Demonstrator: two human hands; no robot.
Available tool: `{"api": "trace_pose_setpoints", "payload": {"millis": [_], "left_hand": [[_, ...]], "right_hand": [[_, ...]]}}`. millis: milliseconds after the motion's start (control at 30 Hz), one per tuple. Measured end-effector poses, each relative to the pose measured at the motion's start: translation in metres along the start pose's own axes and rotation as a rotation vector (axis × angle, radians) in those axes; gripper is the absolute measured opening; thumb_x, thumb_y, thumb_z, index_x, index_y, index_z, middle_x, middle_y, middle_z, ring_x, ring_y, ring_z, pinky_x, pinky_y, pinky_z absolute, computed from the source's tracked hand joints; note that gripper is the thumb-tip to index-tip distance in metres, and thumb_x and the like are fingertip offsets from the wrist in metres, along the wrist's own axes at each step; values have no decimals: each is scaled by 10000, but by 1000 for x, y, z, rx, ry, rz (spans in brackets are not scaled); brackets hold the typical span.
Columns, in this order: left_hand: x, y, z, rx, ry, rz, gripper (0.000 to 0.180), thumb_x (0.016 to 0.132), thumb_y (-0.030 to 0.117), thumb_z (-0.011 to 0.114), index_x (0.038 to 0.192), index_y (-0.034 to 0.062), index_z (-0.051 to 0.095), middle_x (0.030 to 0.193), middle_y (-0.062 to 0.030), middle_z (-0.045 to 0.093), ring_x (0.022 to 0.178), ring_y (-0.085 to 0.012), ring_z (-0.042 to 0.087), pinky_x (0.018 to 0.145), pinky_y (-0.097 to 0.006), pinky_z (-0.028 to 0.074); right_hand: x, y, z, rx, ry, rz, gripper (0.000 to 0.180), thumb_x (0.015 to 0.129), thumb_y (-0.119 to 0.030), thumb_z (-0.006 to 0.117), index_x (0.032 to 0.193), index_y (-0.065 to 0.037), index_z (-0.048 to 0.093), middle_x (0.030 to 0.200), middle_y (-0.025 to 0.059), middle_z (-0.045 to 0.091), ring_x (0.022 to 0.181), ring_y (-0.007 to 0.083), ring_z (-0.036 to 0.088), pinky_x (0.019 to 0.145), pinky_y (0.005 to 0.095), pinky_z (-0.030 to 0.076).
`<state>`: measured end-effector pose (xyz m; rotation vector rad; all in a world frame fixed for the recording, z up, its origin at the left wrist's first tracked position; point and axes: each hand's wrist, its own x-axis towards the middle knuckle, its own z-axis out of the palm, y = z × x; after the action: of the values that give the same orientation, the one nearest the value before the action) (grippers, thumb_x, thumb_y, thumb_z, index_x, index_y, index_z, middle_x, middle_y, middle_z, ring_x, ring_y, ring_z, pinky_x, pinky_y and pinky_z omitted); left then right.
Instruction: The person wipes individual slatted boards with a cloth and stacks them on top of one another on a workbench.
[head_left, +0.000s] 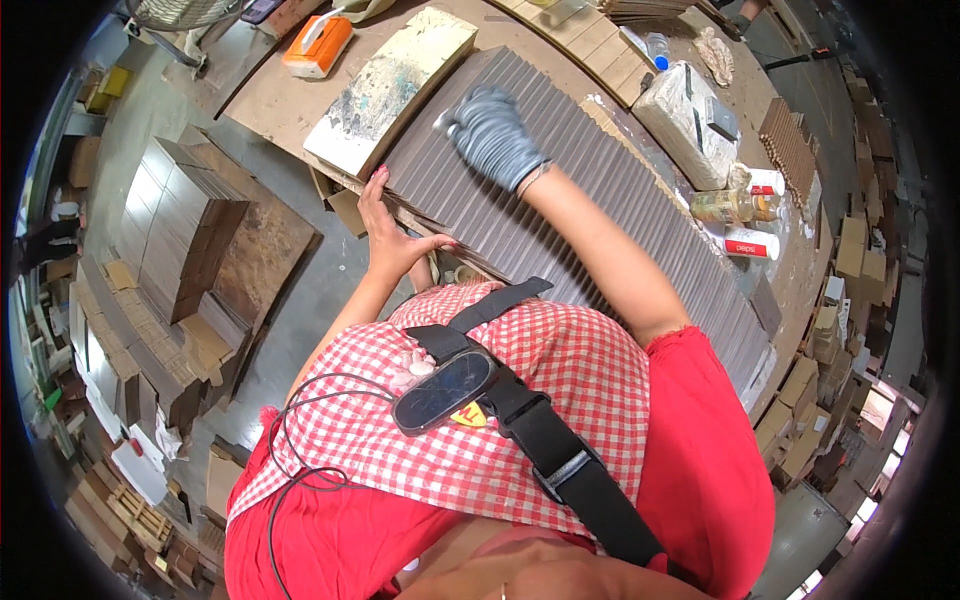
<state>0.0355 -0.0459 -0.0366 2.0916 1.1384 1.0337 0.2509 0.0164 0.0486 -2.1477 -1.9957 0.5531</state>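
Observation:
A long row of thin dark brown wooden slats (580,200) lies side by side across the workbench (280,95). My right hand (492,135), in a grey glove, presses something small and pale, partly hidden, against the slats near their far end. My bare left hand (392,235) rests open on the near edge of the slats, fingers spread along the bench edge.
A paint-stained wooden block (395,85) lies left of the slats, with an orange and white object (318,46) beyond it. At the right stand a wrapped block (690,120), bottles and a jar (735,205). Stacks of wooden pieces (180,240) cover the floor at left.

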Motion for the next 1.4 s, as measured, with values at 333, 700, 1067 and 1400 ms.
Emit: {"api": "trace_pose_setpoints", "payload": {"millis": [333, 700, 1067, 1400], "left_hand": [[-3, -12, 12, -40, 29, 30, 1105, 546, 331, 890, 1428, 9, 307, 1432, -190, 382, 1319, -373, 341, 1109, -458, 275], [-3, -27, -3, -14, -113, 147, 1136, 547, 321, 896, 1448, -2, 285, 1450, -204, 360, 1329, -377, 342, 1110, -466, 265], [5, -9, -43, -153, -154, 263, 673, 771, 110, 692, 1384, 24, 428, 1409, -183, 398, 1292, -349, 367, 1091, -448, 267], [45, 50, -20, -270, -215, 395, 395, 774, 95, 672, 1165, 103, 616, 1225, -110, 564, 1150, -308, 471, 1014, -424, 325]], "right_hand": [[-67, -54, 34, 187, -28, -351, 204, 749, -211, 654, 857, -52, 722, 883, 187, 650, 885, 344, 613, 852, 439, 467], [-101, -53, 32, 290, 141, -301, 256, 792, -211, 634, 859, 23, 711, 819, 219, 612, 817, 348, 588, 815, 440, 479], [-204, 37, 1, 1283, 254, 380, 250, 893, -183, 655, 1137, -165, 706, 1026, 138, 672, 933, 186, 656, 822, 281, 552], [-207, 16, 39, 235, 526, 300, 255, 809, -112, 713, 1063, -87, 714, 1077, 134, 665, 1021, 302, 612, 953, 389, 488]]}}
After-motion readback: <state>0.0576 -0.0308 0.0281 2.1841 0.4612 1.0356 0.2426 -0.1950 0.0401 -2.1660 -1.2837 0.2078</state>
